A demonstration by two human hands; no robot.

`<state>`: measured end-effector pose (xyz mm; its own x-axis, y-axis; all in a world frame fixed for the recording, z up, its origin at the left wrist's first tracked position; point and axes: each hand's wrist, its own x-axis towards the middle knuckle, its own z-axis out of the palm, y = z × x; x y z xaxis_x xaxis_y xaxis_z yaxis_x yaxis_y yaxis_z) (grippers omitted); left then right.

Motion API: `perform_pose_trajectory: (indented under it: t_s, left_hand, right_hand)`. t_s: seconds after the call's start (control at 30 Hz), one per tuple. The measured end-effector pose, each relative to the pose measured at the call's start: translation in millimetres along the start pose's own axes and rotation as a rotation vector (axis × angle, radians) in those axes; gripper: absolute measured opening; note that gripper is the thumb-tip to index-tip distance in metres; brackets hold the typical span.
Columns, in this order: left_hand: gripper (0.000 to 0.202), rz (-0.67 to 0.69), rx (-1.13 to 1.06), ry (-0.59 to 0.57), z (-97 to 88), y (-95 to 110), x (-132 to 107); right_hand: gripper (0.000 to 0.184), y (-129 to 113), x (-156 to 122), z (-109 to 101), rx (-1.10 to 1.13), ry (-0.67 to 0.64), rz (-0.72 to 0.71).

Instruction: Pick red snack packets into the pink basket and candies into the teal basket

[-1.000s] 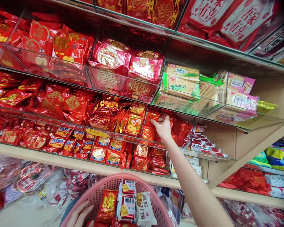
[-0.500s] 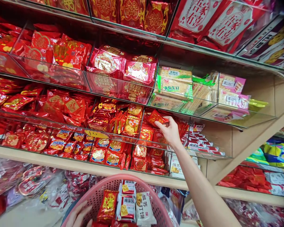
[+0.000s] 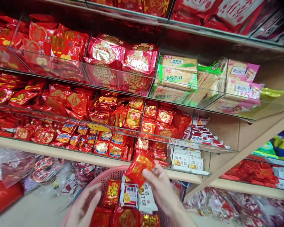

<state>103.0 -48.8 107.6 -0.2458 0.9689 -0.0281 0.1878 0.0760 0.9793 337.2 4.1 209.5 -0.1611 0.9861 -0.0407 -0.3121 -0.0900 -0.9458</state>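
1. Right hand [image 3: 162, 186]: nearly closed, thumb laid over the near face of one red-and-gold packet [image 3: 139, 167], pinching it by its right side. I cannot see the fingertips behind it.
2. Held packet: tilted, raised over the far side of the basket, partly hiding the packets below it from my view.
3. Left hand [image 3: 84, 205]: half open, fingers loosely curved, thumb apart from them, at the left side of the basket. I see nothing gripped; whether it touches the rim I cannot tell.
4. Pink basket [image 3: 104, 176]: perforated wall, lower edge of my view. Back row, left to right: red packet with gold lettering [image 3: 112, 193], white packet with dark print and red edging [image 3: 129, 196], pale packet with black characters [image 3: 147, 199]. Front row: three more red packets, the middle one bearing a gold diamond.
5. Shelf compartment of red packets [image 3: 165, 116]: behind a clear front, beyond the basket. To its right, a compartment of small white-and-red packets [image 3: 204, 135].
6. Bottom shelf: white packets [image 3: 181, 159] at right, red ones to their left.
7. Upper shelf: green-edged crackers [image 3: 178, 78], with pink-edged packets [image 3: 242, 85] to their right.
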Motion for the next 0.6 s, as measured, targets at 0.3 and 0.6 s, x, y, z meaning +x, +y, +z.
perform_pose_trajectory:
  t_s: [0.3, 0.6]
  left_hand:
    - [0.062, -0.219, -0.373, -0.296, 5.3, 19.3, -13.2]
    - [0.069, -0.257, -0.272, -0.163, -16.7, -35.2, -13.8]
  right_hand:
    - [0.048, 95.6, -21.6, 36.5, -0.025, -0.168, 0.257]
    - [0.043, 101.2, -27.8, 10.0, -0.253, -0.084, 0.159]
